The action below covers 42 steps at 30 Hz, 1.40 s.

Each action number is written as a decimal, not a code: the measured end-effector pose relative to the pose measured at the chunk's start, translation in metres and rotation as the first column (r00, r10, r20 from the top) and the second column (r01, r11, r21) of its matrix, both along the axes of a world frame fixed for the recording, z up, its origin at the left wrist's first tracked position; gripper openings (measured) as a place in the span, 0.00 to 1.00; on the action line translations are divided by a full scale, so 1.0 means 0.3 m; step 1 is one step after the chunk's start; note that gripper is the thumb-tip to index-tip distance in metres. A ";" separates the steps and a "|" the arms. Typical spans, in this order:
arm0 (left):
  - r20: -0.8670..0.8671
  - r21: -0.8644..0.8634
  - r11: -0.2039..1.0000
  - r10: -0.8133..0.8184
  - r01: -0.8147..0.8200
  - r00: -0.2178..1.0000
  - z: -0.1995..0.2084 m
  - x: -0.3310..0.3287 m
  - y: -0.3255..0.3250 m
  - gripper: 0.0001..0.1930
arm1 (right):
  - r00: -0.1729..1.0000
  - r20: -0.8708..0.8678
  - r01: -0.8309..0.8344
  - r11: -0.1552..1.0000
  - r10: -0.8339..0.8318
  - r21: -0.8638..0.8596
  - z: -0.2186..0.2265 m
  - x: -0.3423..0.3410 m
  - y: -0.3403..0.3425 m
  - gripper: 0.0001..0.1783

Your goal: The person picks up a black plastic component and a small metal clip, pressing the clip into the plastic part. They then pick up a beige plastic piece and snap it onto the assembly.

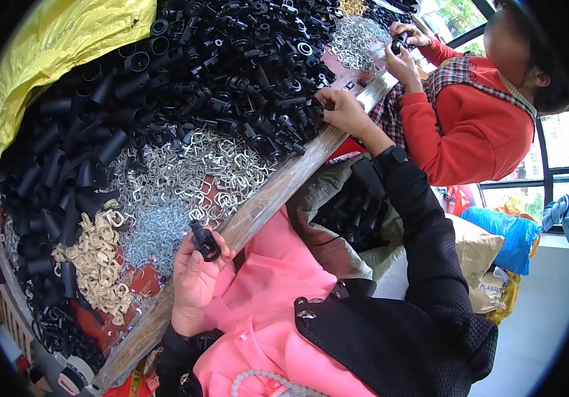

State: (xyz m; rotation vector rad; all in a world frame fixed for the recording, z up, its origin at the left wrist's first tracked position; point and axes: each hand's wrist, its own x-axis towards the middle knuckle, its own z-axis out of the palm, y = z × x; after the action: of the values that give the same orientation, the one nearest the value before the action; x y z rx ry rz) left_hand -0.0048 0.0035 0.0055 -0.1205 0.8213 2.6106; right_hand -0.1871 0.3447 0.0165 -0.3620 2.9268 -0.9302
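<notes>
Along the wooden rail (274, 190), my left hand (193, 278) has a black plastic fitting (199, 236) upright in its fingertips, palm half open. My right hand (349, 114) is at the edge of the black parts heap (231, 73), thumb and fingers nearly together; from this end I can't tell if they've got a piece. Looks like the picking step to me, so next I'd want a clean pinch on one part, no neighbours dragged along.
</notes>
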 end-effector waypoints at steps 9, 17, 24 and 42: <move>0.008 0.001 1.000 0.006 -0.006 1.000 -0.003 0.000 0.001 0.20 | 0.991 0.101 0.113 0.936 -0.084 -0.332 -0.022 0.010 0.017 0.07; 0.022 0.030 1.000 0.002 -0.003 1.000 0.010 -0.004 0.006 0.19 | 0.985 0.041 0.155 0.761 -0.167 -0.630 -0.036 0.019 0.012 0.09; 0.008 0.045 0.999 0.014 -0.015 1.000 -0.006 -0.001 0.002 0.18 | 0.999 -0.036 -0.037 0.833 0.021 -0.553 0.125 0.032 -0.239 0.10; 0.014 0.077 0.997 -0.027 0.026 1.000 -0.006 -0.006 -0.005 0.19 | 0.837 -0.143 -0.520 0.689 0.527 -0.504 0.320 0.053 -0.587 0.15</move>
State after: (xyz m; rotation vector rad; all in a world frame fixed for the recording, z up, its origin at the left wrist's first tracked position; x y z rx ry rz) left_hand -0.0066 0.0020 0.0038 -0.1073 0.7113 2.6093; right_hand -0.1711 0.1685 0.1125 -1.1408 2.2521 -1.5764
